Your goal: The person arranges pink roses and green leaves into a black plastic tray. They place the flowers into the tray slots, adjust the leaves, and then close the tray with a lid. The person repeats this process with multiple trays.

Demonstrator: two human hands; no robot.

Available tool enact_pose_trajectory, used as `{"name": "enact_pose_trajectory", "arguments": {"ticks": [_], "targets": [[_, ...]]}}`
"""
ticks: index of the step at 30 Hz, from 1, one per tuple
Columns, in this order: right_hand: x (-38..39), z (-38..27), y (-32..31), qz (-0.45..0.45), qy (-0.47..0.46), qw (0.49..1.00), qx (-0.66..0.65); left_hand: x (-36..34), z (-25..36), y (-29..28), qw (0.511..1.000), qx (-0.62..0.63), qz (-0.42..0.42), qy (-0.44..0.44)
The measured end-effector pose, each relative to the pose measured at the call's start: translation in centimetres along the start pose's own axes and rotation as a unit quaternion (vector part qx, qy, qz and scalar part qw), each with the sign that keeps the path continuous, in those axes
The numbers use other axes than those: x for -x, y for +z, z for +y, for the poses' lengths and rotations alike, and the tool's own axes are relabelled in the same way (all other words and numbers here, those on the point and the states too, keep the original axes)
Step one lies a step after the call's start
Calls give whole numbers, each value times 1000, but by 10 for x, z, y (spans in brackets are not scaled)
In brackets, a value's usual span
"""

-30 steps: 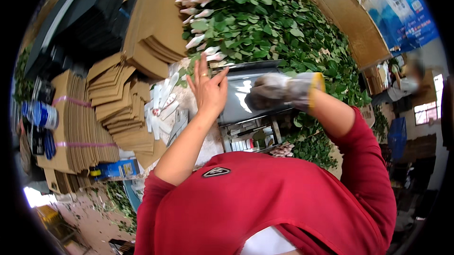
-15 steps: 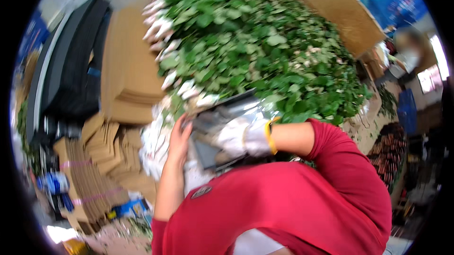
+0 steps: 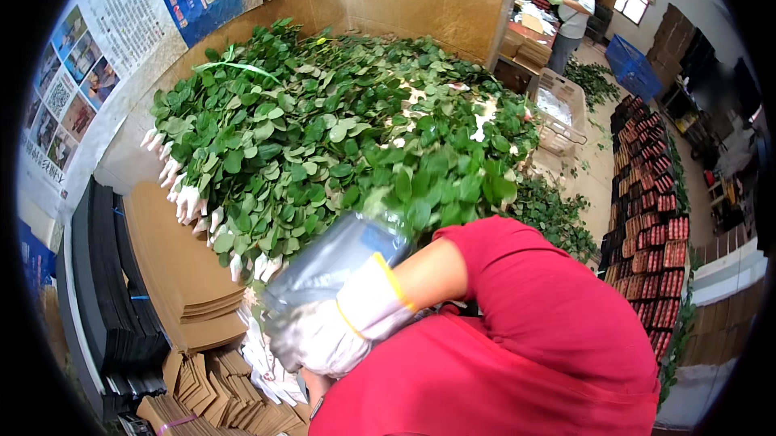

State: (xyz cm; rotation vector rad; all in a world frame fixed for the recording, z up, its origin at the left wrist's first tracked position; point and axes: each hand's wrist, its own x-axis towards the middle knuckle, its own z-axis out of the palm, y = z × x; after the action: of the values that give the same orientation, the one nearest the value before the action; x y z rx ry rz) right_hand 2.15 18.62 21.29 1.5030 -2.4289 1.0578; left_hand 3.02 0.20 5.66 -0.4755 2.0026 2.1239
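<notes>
My right hand wears a white knit glove with a yellow-edged cuff. It lies over the lower end of a dark grey flat piece with shiny clear plastic. Its fingers are smeared by motion, so their grip does not show. Just below the glove, bare skin of my left hand and wrist shows, the fingers hidden. Beyond the plastic spreads a big heap of leafy green stems, with white-wrapped ends along its left side.
Stacked brown cardboard sheets and black sheets stand at left. Folded cardboard pieces lie near. A cardboard wall backs the heap. At right are a plastic crate, a blue basket, rows of red-and-black bundles and a person.
My head view has swung, showing more of the back wall and right side. My gloved right hand has moved toward the lower left, over my left hand, which is now mostly covered.
</notes>
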Motion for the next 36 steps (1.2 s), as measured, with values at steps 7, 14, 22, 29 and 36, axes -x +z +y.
{"name": "enact_pose_trajectory", "arguments": {"ticks": [7, 14, 22, 29, 36], "targets": [[75, -62, -145, 419, 69, 902, -81, 4, 96, 54, 879, 339, -279, -185], [316, -54, -82, 659, 406, 632, -36, 25, 147, 97, 760, 388, -515, -80], [322, -42, -53, 737, 215, 462, -444, 177, 194, 178, 796, 90, -583, 137], [406, -128, -78, 815, 154, 442, -343, 278, 185, 191, 704, 60, -644, 293], [472, -223, -74, 868, 115, 413, -250, 318, 165, 232, 645, 111, -702, 279]]}}
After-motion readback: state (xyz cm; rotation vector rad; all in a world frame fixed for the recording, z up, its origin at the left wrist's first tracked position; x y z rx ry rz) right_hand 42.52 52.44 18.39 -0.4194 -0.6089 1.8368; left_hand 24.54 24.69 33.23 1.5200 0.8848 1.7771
